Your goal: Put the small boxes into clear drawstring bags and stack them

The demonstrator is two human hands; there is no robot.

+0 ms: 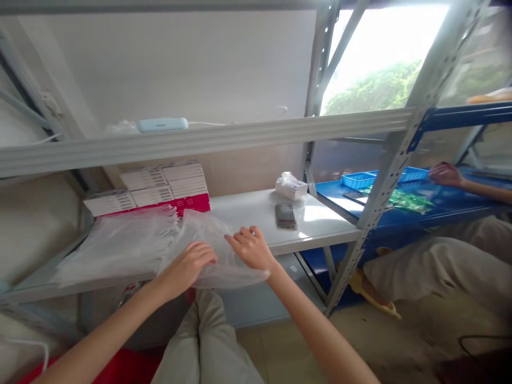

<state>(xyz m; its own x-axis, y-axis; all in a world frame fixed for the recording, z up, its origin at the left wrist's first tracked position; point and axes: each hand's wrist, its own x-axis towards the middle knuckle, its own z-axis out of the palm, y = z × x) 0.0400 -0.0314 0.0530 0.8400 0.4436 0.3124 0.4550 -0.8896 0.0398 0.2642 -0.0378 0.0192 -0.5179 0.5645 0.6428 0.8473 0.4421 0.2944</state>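
A clear plastic bag (230, 274) spreads between my two hands at the front edge of the grey shelf (240, 213). My left hand (192, 269) is closed on its near left side, fingers curled. With fingers bent, my right hand (250, 248) pinches the bag's right side, and the film hangs below its wrist. Left of the hands lies a thick stack of clear plastic bags (120, 242). Behind that stack stand piles of small white boxes (164, 184) on a red box (192, 205).
A wrapped white packet (292, 186) and a dark grey packet (286, 216) lie on the shelf's right part. Past the metal upright (394, 154), a co-worker's hand (446, 173) is near blue trays (358, 180) and green pieces (410, 200). A shelf beam (208, 140) crosses above.
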